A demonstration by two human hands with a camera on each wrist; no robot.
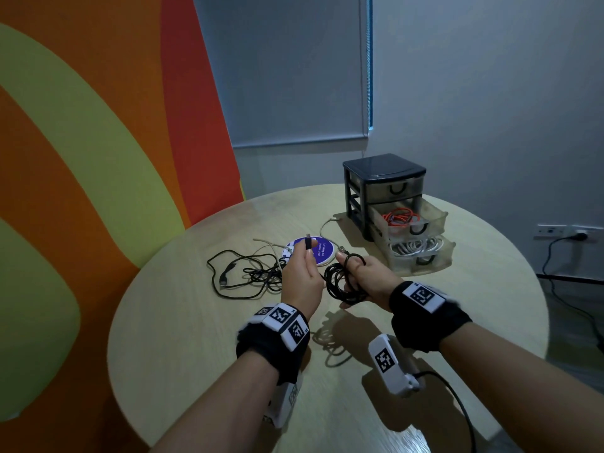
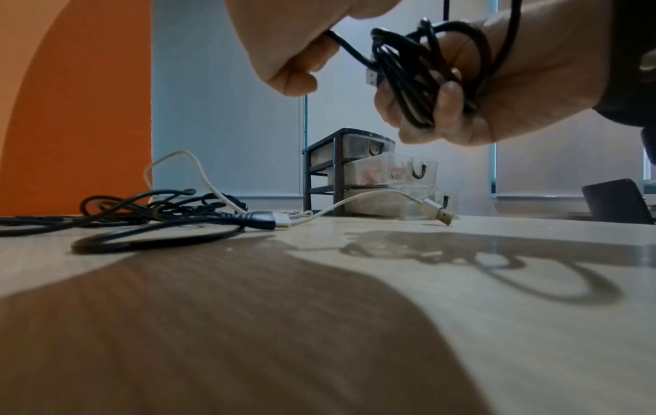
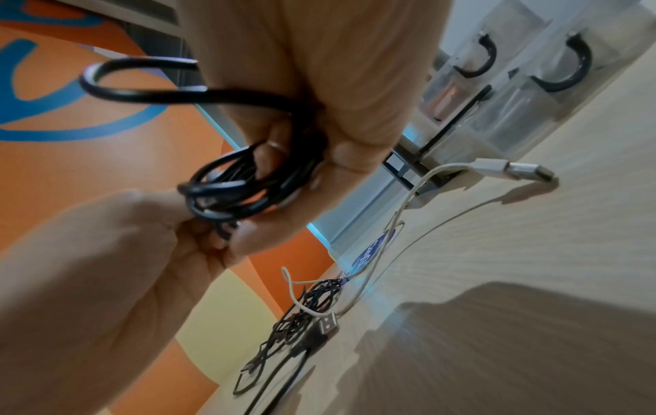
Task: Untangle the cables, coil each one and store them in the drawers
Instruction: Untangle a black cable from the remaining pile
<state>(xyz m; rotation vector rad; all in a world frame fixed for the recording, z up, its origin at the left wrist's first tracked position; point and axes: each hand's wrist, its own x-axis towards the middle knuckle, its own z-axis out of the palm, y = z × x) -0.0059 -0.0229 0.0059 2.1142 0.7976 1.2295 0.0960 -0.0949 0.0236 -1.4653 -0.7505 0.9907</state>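
our right hand (image 1: 366,276) grips the black coil (image 1: 343,282) above the table (image 1: 196,322); our left hand (image 1: 302,273) pinches its plug end. we should tuck that end through the loops, then carry it to an open drawer (image 1: 425,220).

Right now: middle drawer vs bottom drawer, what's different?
The middle drawer holds a coiled red cable; the bottom drawer holds coiled white cable. The bottom drawer sticks out a little farther than the middle one. Both are pulled open, translucent, with dark handles.
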